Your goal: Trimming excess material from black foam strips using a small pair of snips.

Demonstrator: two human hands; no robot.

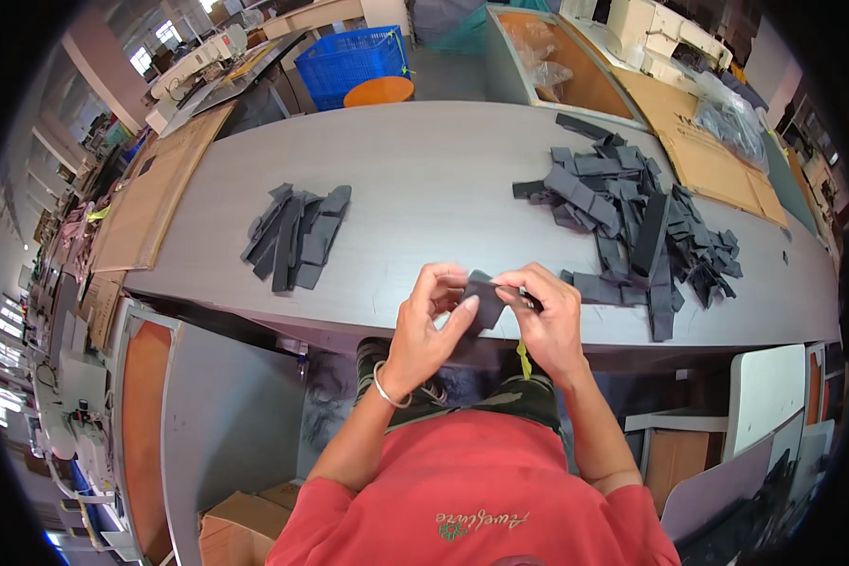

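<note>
Just over the near edge of the table, a dark grey fabric piece [484, 309] is held between both hands. My left hand [426, 325] pinches it from the left, thumb across its face. On the other side, my right hand [549, 316] has thumb and forefinger closed at the piece's upper right edge. Something small and dark [534, 302] shows inside the right fingers; its kind is hidden. A yellow-green strip [524, 360] hangs below that hand. Left of the hands lies a small group of similar grey strips [297, 236]; a larger loose heap [623, 203] lies to the right.
The grey table [424, 179] spans the view, flanked by cardboard sheets [165, 193]. Beyond it are a blue crate [352, 66], an orange round stool [379, 91] and sewing machines [670, 36]. A cardboard box [241, 528] sits below at left.
</note>
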